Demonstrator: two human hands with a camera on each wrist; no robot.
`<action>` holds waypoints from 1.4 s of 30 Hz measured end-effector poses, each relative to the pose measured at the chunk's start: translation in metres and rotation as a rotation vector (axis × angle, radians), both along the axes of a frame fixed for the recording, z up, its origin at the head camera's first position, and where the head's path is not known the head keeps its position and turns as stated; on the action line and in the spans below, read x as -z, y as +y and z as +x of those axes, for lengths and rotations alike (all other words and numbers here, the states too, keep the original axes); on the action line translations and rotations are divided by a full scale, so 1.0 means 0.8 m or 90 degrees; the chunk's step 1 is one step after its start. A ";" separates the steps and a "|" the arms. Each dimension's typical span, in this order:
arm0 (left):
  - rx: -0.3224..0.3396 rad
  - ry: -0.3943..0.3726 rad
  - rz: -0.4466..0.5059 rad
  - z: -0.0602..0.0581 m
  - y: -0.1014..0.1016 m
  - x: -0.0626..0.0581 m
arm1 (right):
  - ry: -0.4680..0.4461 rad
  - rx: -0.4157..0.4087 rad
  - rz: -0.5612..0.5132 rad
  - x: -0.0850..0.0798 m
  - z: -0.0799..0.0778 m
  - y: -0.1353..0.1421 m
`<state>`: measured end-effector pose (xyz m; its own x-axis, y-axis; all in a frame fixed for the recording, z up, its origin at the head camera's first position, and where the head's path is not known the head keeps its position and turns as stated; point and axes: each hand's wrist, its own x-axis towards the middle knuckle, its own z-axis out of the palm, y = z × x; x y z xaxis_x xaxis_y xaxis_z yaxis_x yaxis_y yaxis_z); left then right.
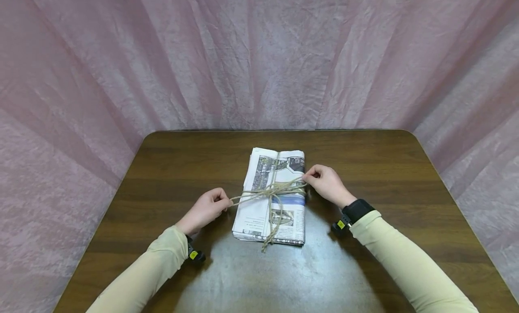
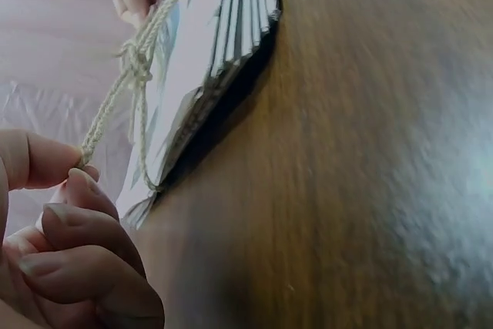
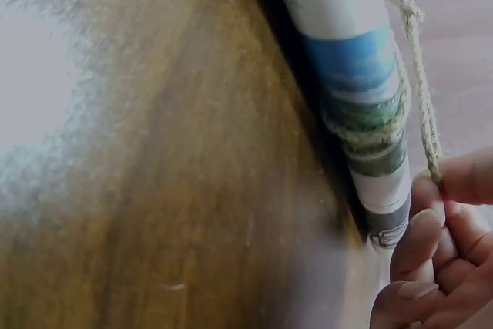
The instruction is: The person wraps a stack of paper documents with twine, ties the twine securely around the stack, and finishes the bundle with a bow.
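A folded stack of newspapers (image 1: 253, 214) lies on the table, bound lengthwise and crosswise with twine (image 1: 275, 190) that is knotted near the middle of the top sheet. Left of the stack, my left hand (image 1: 207, 208) pinches a doubled strand of the twine between thumb and forefinger, and it runs taut to the knot in the left wrist view. At the stack's right edge my right hand (image 1: 326, 183) pinches another strand, drawn out from the knot. Loose twine ends (image 1: 270, 238) trail over the near edge of the papers. In the right wrist view, a twine loop (image 3: 373, 135) wraps round the folded side.
The brown wooden table (image 1: 162, 169) extends on both sides of the stack and has rounded far corners. Pink curtains (image 1: 259, 61) hang behind it and at both sides. A dark band with a small camera (image 1: 339, 226) sits on the right wrist; the left wrist also bears a camera (image 1: 198, 256).
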<state>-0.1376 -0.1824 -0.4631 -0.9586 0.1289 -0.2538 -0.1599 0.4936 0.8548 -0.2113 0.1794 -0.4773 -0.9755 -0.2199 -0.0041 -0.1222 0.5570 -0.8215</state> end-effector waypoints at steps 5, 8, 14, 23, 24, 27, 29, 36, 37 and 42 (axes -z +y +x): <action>0.004 -0.018 -0.030 0.000 -0.003 0.005 | 0.002 -0.006 0.003 0.000 0.001 -0.002; 0.028 -0.022 -0.065 -0.002 -0.004 0.005 | 0.015 -0.016 0.008 -0.001 0.003 -0.003; 0.052 0.081 -0.158 -0.019 0.010 -0.014 | 0.044 -0.003 0.010 -0.011 0.005 0.007; 0.121 0.206 -0.205 -0.054 0.084 -0.034 | 0.064 -0.013 -0.002 -0.020 0.017 0.000; 0.118 0.211 -0.207 -0.057 0.089 -0.033 | 0.063 -0.016 -0.005 -0.021 0.018 -0.001; 0.108 0.217 -0.203 -0.060 0.097 -0.032 | 0.059 -0.021 -0.012 -0.022 0.021 -0.003; 0.103 0.215 -0.194 -0.059 0.096 -0.030 | 0.057 -0.023 -0.012 -0.021 0.022 -0.004; 0.096 0.190 -0.157 -0.036 0.083 -0.026 | 0.063 -0.017 -0.016 -0.017 0.019 -0.003; 0.096 0.187 -0.154 -0.032 0.082 -0.025 | 0.062 -0.015 -0.017 -0.016 0.019 -0.004; 0.104 0.186 -0.148 -0.011 0.078 -0.016 | 0.063 -0.020 -0.006 -0.012 0.017 -0.007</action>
